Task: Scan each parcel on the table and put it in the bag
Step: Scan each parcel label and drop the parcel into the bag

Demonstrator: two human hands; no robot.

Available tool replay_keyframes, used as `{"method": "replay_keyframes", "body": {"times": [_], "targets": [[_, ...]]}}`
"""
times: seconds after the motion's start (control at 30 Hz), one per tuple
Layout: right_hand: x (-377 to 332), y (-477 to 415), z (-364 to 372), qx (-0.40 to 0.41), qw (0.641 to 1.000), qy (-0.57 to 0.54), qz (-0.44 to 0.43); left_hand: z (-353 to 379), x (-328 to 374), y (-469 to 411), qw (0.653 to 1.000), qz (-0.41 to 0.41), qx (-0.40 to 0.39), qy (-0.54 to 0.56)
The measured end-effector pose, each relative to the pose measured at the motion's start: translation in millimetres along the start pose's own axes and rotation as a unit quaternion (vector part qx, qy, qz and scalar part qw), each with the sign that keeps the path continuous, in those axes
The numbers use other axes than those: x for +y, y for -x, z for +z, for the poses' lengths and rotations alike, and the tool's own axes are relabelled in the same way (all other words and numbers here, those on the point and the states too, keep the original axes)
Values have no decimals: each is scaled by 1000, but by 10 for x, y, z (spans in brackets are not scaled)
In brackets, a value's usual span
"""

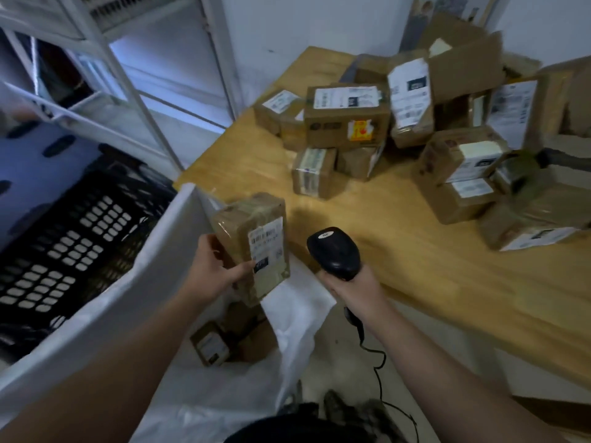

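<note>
Parcel [252,247] in question is a small taped brown box with a white label. It is held upright over the open mouth of the white bag [153,270], at the near-left corner of the tabletop [399,266]. The left hand [212,265] grips it from the side, fingers curled behind it and thumb reaching the lower part of the label. The right hand [355,290] is wrapped round the handle of a black scanner [334,251], whose head sits just beside the box. Its window faces away from the camera, so whether it is aimed at the barcode cannot be told. A cable [379,372] trails from the handle toward the floor.

Risks from here: the thumb could cover enough of the label to block the read, and the glossy tape may glare. If the box is let go before a read registers, it lands unscanned among the bagged boxes [212,345]. The pile of boxes [347,123] further back is loosely stacked — a careless reach could topple it.
</note>
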State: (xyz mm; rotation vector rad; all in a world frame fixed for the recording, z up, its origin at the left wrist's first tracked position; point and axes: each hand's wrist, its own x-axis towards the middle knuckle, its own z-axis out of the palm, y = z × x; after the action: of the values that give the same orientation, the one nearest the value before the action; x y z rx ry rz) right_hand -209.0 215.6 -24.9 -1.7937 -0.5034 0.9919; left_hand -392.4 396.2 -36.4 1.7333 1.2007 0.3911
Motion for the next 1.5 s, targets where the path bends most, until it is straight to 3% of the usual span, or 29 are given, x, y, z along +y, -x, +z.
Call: {"method": "replay_keyframes", "body": {"times": [0.2, 0.3, 0.47, 0.77, 0.97, 1.33, 1.5], "targets": [[278, -137, 489, -11, 997, 38, 68, -126, -746, 14, 976, -126, -23, -178], [406, -188, 654, -7, 995, 59, 76, -27, -946, -43, 952, -143, -42, -267], [516, -241, 784, -14, 990, 108, 86, 63, -1194, -139, 934, -143, -41, -324], [321, -293, 666, 16, 992, 101, 75, 270, -590, -235, 962, -19, -66, -265], [29, -256, 229, 80, 993, 65, 51, 430, 118, -220, 974, 98, -65, -196], [-422, -170, -1108, 165, 986, 14, -9, 1400, 1479, -324, 960, 216, -87, -154], [-497, -55, -1947, 253, 967, -15, -28, 2069, 2042, -229, 944, 266, -126, -151]]}}
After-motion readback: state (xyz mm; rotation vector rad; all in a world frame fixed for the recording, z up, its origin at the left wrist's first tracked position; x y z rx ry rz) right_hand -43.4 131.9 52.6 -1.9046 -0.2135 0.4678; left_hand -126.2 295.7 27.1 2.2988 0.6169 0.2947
